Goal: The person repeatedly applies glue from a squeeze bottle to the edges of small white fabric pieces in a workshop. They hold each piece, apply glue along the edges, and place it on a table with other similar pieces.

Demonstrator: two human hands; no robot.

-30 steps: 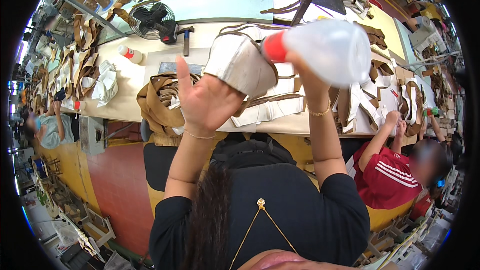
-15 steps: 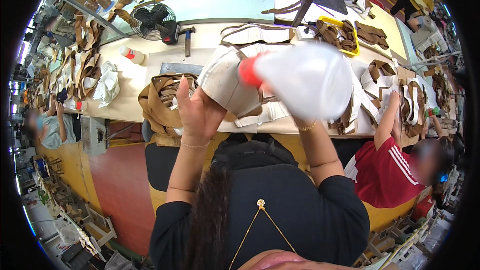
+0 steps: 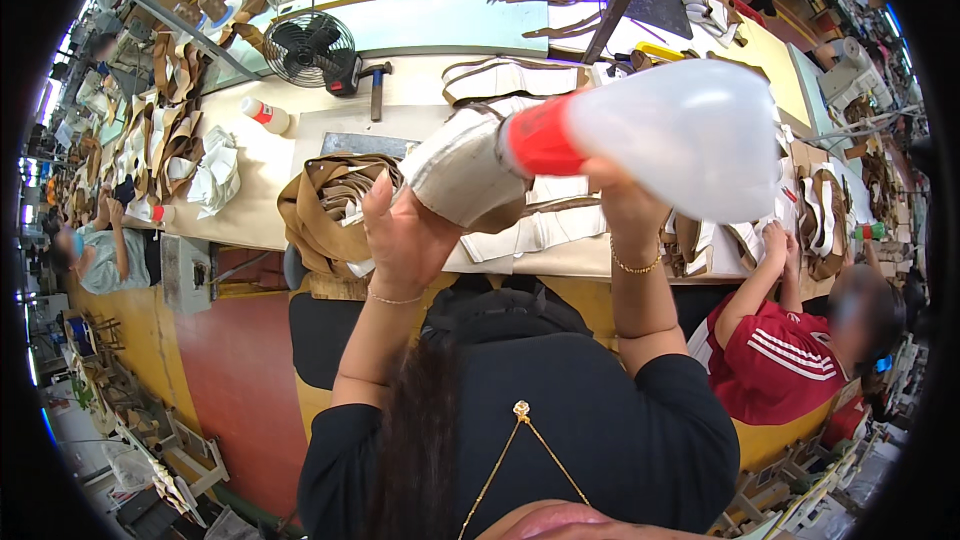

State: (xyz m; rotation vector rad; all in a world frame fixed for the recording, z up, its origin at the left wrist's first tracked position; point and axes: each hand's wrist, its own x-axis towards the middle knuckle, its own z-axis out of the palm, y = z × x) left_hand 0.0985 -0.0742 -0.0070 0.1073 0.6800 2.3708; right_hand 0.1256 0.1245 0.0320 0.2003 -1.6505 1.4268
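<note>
My left hand (image 3: 405,230) grips a stained whitish rounded container (image 3: 462,172) from below, thumb up along its side and the other fingers mostly hidden. In my right hand (image 3: 632,202) is a large translucent plastic bottle (image 3: 690,140) with a red band round its neck end. The bottle lies tilted nearly level, its neck end pointing left at the container's edge. Whether anything flows between them cannot be seen. Behind and below both are brown-and-white strips (image 3: 545,230) on the table, and a coiled bundle of brown strips (image 3: 325,205) sits beside my left hand.
A black fan (image 3: 308,48), a hammer (image 3: 376,92) and a small white bottle with a red label (image 3: 265,115) stand or lie on the table's far left. White pieces (image 3: 215,170) are heaped nearer. At right a co-worker in a red shirt (image 3: 775,360) handles strips.
The bottle has moved to the right with my right hand and is less blurred. My left hand and the container have shifted slightly right. The co-worker's hands have come together.
</note>
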